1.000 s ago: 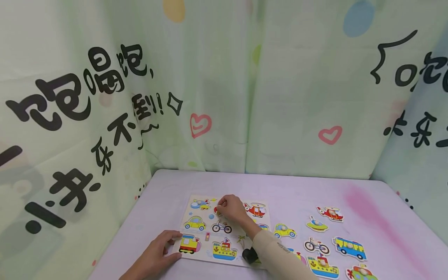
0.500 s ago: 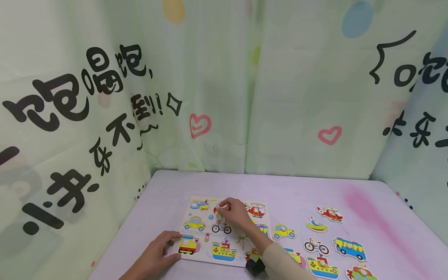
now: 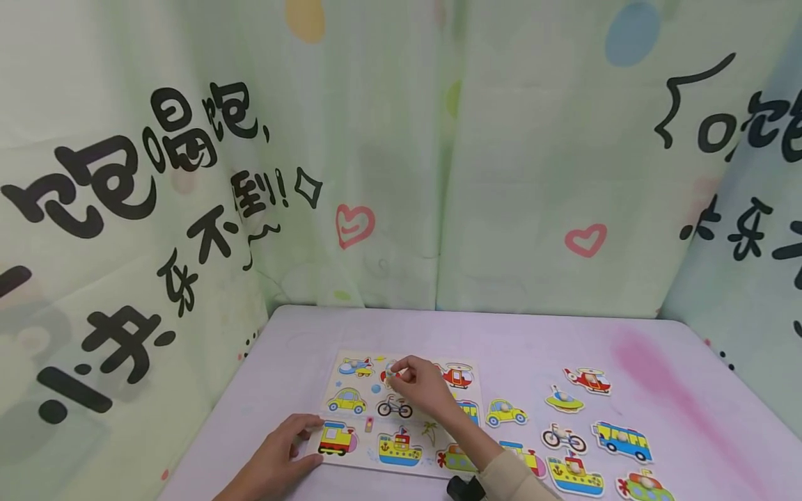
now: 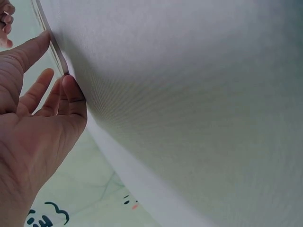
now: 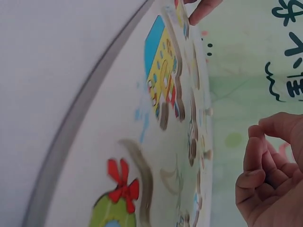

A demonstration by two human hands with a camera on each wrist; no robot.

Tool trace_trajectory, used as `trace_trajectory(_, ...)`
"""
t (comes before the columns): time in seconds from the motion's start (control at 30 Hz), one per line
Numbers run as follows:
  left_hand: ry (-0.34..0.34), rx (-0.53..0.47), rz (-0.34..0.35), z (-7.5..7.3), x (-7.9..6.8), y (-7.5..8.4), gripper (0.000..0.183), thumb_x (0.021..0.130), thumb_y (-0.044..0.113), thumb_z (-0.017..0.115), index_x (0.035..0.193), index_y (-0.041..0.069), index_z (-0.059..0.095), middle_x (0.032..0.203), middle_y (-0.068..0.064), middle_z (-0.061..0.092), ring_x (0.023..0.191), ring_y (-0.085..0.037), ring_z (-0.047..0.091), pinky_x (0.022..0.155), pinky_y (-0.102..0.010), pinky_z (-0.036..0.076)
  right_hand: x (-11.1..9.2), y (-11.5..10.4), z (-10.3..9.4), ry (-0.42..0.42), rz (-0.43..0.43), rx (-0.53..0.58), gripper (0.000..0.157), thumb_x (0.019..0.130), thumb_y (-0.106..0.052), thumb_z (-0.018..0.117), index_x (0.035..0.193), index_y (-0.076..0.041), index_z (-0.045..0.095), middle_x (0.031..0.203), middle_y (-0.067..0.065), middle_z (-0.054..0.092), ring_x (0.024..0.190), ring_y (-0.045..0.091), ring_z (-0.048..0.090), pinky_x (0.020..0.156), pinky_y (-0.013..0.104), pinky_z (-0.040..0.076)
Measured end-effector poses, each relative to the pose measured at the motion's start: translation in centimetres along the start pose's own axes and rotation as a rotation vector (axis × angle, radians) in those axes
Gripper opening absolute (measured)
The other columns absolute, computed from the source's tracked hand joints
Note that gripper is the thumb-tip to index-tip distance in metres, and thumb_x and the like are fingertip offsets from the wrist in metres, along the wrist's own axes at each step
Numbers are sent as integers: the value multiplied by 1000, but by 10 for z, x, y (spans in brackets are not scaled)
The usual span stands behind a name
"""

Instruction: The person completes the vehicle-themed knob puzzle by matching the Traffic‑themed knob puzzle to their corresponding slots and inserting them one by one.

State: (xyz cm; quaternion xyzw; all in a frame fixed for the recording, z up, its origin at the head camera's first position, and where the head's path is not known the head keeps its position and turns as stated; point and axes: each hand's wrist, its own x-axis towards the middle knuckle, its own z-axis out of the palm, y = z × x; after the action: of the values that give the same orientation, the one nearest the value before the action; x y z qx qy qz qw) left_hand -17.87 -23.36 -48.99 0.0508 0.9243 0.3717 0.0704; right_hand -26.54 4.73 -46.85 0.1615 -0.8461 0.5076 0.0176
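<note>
My left hand (image 3: 285, 445) rests at the left edge of a white knob puzzle board (image 3: 360, 465), thumb and fingertips spread along it. Over the board's back middle is my right hand (image 3: 425, 390), its thumb and index tips together; in the right wrist view nothing shows between them. Beneath those fingertips a partly hidden red picture shows on the board. To its left lies the airplane (image 3: 356, 367). Low wooden knobs (image 5: 208, 153) stand up from the board close to the right hand. The board also bears pictures of a car, a bicycle (image 3: 395, 406), a train, a ship and a helicopter.
Loose puzzle pieces lie right of the board: yellow car (image 3: 506, 412), helicopter (image 3: 589, 380), flying saucer (image 3: 564, 400), bicycle piece (image 3: 564, 438), bus (image 3: 623, 441), ship piece (image 3: 575, 476), submarine (image 3: 644, 486) and train piece (image 3: 529, 459). Printed curtains (image 3: 388, 139) surround the table.
My right hand has drawn back slightly to the right and its wrist has turned, uncovering more of the board's submarine picture. The left hand stays at the board's edge.
</note>
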Motion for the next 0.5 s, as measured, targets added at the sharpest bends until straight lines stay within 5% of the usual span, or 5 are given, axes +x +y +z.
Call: trace_trajectory(0.5, -2, -5, -3, -1, -1, 1, 58, 82, 24, 86, 133, 16, 61, 116, 1, 57, 92, -19, 50, 76, -28, 52, -14, -3, -18, -33, -103, -261, 22, 92, -17, 75, 109, -4, 70, 70, -8, 58, 61, 7, 47, 56, 23, 39)
